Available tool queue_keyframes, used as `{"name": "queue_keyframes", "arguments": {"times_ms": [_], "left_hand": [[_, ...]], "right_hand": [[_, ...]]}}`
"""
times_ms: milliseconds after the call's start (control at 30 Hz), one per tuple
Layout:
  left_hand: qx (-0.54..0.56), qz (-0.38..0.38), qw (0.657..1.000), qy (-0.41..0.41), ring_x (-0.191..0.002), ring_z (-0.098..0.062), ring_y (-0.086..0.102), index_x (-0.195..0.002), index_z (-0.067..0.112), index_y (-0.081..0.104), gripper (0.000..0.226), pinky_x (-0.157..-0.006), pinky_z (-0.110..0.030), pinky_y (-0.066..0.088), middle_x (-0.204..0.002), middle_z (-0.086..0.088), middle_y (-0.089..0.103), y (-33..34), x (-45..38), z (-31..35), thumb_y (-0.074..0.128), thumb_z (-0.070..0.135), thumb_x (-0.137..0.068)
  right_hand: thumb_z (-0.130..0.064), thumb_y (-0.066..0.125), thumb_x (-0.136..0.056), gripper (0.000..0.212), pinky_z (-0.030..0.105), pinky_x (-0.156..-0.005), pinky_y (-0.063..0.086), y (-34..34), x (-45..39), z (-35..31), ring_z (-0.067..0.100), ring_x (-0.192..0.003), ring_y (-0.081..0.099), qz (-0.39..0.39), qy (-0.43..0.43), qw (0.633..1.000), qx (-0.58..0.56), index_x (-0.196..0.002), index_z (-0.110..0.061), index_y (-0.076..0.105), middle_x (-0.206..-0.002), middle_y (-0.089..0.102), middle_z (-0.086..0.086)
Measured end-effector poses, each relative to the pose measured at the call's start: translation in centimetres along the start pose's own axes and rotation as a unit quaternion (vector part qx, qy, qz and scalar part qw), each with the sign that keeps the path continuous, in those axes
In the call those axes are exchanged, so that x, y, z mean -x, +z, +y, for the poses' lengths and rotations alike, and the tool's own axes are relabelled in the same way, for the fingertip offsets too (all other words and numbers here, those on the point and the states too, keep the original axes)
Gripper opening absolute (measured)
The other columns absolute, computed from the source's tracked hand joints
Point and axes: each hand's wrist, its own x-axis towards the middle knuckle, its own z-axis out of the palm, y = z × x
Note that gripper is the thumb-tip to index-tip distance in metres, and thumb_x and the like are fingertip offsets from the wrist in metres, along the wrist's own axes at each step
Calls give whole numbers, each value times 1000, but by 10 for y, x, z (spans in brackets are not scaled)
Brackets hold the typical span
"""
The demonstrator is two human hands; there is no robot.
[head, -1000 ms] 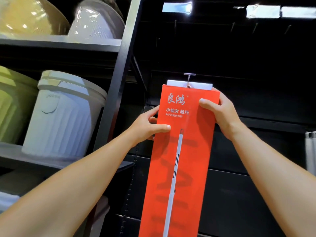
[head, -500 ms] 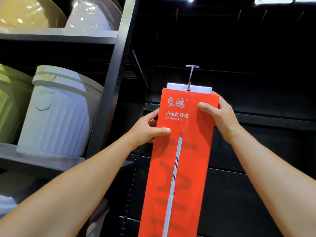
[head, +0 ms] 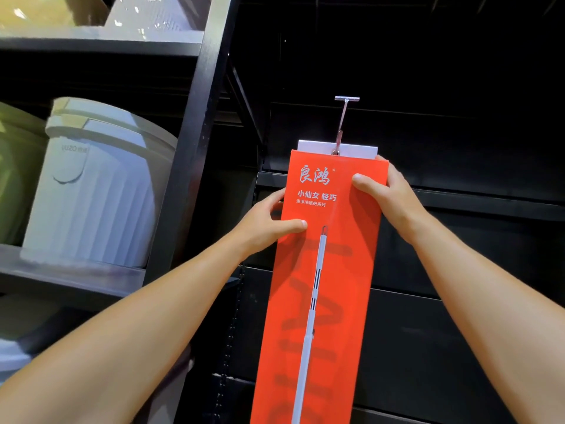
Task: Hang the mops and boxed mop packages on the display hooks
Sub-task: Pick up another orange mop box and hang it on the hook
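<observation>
Two thumbs lie flat on the red face of the box [head: 327, 270], one on each side, while the other fingers of each hand curl round its long edges out of our sight. Our left hand [head: 269, 221] grips the left edge a little below the printed white characters, its thumb tip just left of the top of the mop handle pictured on the box. Our right hand [head: 394, 197] grips the right edge higher up, close to the top corner, with its thumb beside the white logo. Both forearms reach up and away from us towards the display.

The box hangs upright, tall and narrow, with its lower end running out of the bottom of the view. A white tab [head: 360, 148] sticks up behind its top edge, and the hook [head: 341, 123] passes through the middle of that tab. The hook is a thin metal rod that comes out from the dark back panel [head: 458, 102], ending in a short crossbar above the box.

To the left stands a black rack [head: 189, 154]. On its middle shelf sits a white ribbed bucket [head: 91, 191], with a green bucket [head: 15, 166] at the far left edge. More pale tubs show on the shelf above, blurred.
</observation>
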Motion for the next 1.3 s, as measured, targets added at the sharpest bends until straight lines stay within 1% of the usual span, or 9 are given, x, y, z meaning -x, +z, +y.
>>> {"name": "queue_keyframes", "arguments": {"times_ms": [133,233,367,533,633,967,1100,1233,1300], "left_hand": [[1,-16,1000,-22,-104,-3,66,-126,38,59,46,-100,-38,51,-110,18,71,3,-3,6,74,30,-83],[-5,-19,999,-32,-99,-2,66,-115,42,60,36,-96,-35,52,-104,19,71,9,-6,5,72,27,-84],[8,-9,999,-32,-96,-4,67,-109,42,60,30,-90,-31,52,-101,17,71,15,-10,1,68,24,-86],[17,4,999,-33,-102,-3,66,-125,37,56,46,-92,-31,53,-112,17,69,30,-15,-5,74,43,-84],[13,21,999,-37,-100,-1,65,-125,39,54,50,-85,-26,51,-108,19,68,37,-18,-10,77,43,-81],[21,52,997,-51,-97,-5,67,-121,39,57,47,-88,-33,54,-107,16,69,49,-27,-24,77,46,-80],[53,57,995,-65,-98,-7,69,-116,41,61,46,-92,-39,55,-108,14,71,52,-18,-27,78,53,-75],[56,51,993,-92,-100,-8,69,-116,40,63,50,-95,-40,54,-110,13,72,60,6,-38,76,57,-71],[50,43,992,-110,-100,-7,69,-116,39,64,49,-94,-39,54,-110,13,72,66,23,-47,76,57,-73]], "right_hand": [[-68,73,-68,54,47,-94,57,2,-7,4,22,-114,66,-8,15,1000,12,-117,-49,60,-135,57,5],[-62,72,-71,47,44,-92,59,4,-9,13,18,-107,70,-8,18,1000,4,-114,-45,61,-129,63,3],[-72,69,-66,71,45,-96,56,8,-15,27,18,-112,66,10,41,999,18,-128,-42,53,-132,59,0],[-80,69,-63,83,46,-96,55,9,-22,38,19,-113,65,4,61,998,26,-133,-41,49,-133,56,1],[-78,67,-64,75,46,-96,55,13,-23,46,19,-113,64,2,72,997,13,-130,-44,52,-134,55,1],[-67,67,-73,64,43,-95,56,20,-25,59,16,-109,68,9,70,997,-43,-129,-40,51,-131,61,-2],[-70,66,-74,78,42,-100,54,24,1,58,10,-112,66,23,78,996,-46,-141,-36,45,-129,64,-12],[-55,65,-90,41,40,-99,54,42,59,76,6,-108,66,28,109,993,-35,-126,-39,54,-121,65,-15],[-53,64,-90,41,38,-97,54,50,87,87,8,-110,65,33,123,992,-27,-128,-38,55,-125,64,-13]]}}
